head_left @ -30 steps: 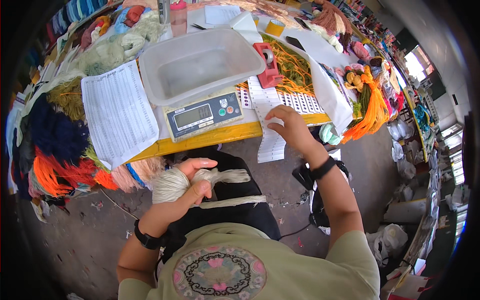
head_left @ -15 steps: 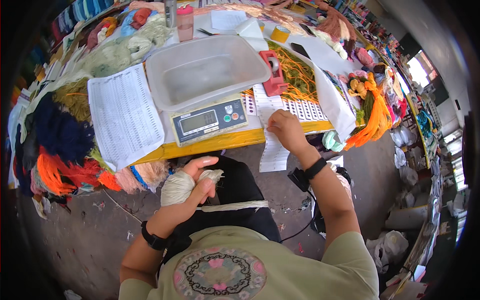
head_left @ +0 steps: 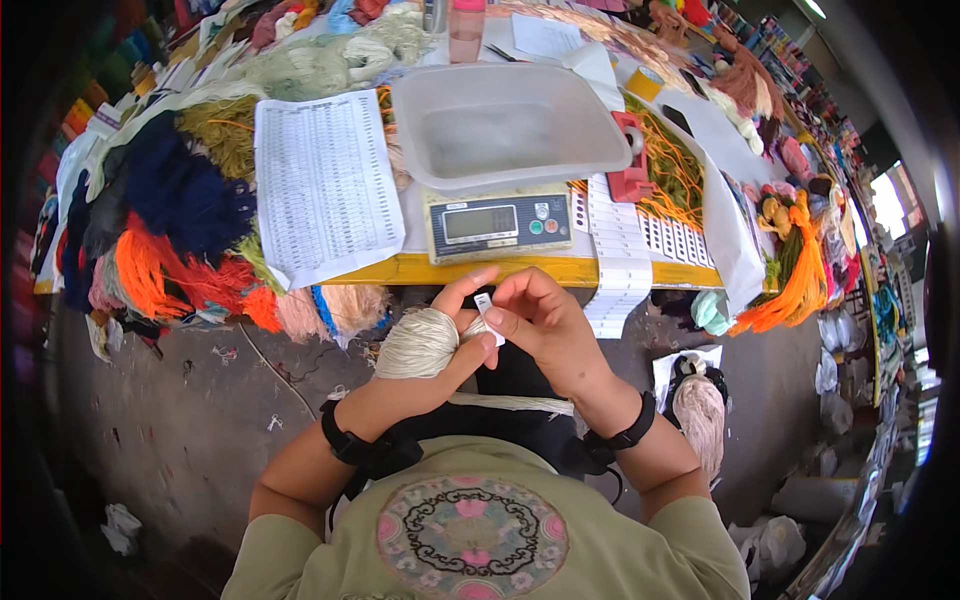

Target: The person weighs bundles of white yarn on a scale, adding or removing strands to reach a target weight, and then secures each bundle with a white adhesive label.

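- Since the frame 0.5 s ago your right hand (head_left: 545, 325) has come off the label sheets at the table edge and pulled back to your lap, meeting your left hand (head_left: 440, 365); it now carries a small white label (head_left: 487, 305) it did not hold before.
- Left hand: fingers wrapped from below around a cream yarn skein (head_left: 418, 343), thumb raised at 12 o'clock above it. Closed grip, skein firmly held.
- Right hand: thumb and forefinger pinched tight on the small white label, other fingers curled loosely. The label sits at the skein's 3 o'clock end, touching or just short of the strands; cannot tell which.
- Skein sits in front of your chest, below the yellow table edge (head_left: 520, 270), with a loose tail of cream strands (head_left: 510, 403) running toward 4 o'clock across your lap.
- At 12 o'clock from your hands: a digital scale (head_left: 497, 223) carrying a clear plastic tub (head_left: 505, 125).
- At 10 o'clock: a printed list sheet (head_left: 322, 180), with orange, navy and olive yarn bundles (head_left: 170, 240) beyond it toward 9 o'clock.
- At 1 o'clock: strips of white label sheets (head_left: 620, 262) hanging over the table edge, a red tool (head_left: 630, 160) just above them.
- 2 black wristbands, 1 on each wrist.
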Demonstrator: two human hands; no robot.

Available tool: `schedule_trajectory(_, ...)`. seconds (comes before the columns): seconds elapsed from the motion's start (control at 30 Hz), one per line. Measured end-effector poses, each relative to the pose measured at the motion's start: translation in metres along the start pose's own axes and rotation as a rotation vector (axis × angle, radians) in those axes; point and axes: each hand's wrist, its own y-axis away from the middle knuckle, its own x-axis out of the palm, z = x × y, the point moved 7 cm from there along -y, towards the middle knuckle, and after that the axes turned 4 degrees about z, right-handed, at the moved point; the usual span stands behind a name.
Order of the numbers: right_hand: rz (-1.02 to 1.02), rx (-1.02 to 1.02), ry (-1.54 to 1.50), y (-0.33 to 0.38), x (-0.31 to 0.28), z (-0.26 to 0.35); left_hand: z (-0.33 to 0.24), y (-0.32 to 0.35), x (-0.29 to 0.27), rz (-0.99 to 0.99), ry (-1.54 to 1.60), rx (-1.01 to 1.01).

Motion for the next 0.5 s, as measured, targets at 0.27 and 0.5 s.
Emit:
schedule_trajectory(0.27,0.249,0.071,0.091,-0.005,0.034,0.018,-0.013,0.019,-0.019,-0.29,-0.564,0.366)
schedule_trajectory(0.5,0.241,0.039,0.36,-0.002,0.034,0.032,-0.033,0.024,-0.028,-0.257,-0.618,0.238)
